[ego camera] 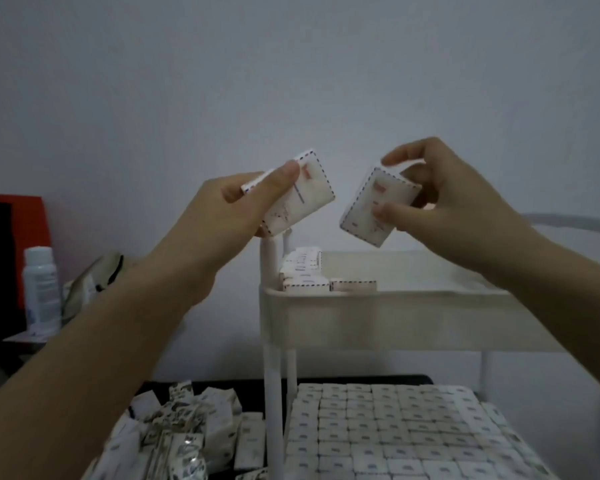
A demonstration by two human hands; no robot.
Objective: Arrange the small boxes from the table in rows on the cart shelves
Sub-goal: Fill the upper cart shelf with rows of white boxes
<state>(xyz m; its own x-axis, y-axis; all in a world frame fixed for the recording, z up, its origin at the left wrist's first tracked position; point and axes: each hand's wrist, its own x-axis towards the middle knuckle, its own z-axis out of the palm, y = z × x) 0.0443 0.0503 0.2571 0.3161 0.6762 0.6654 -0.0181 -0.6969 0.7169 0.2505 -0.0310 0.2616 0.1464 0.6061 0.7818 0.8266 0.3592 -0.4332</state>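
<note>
Above the one cart (378,317), two small boxes are being held: first box (305,199) in left hand (222,216), second box (371,209) in right hand (440,192). One bottle (41,289) is standing left of it.

Probably a dim home room: a plain grey wall (291,64), a white plastic bottle (42,289) and a white plastic shelf cart (378,317).

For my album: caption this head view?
Left hand holds one small box, right hand another small box, near the cart's top shelf.
</note>
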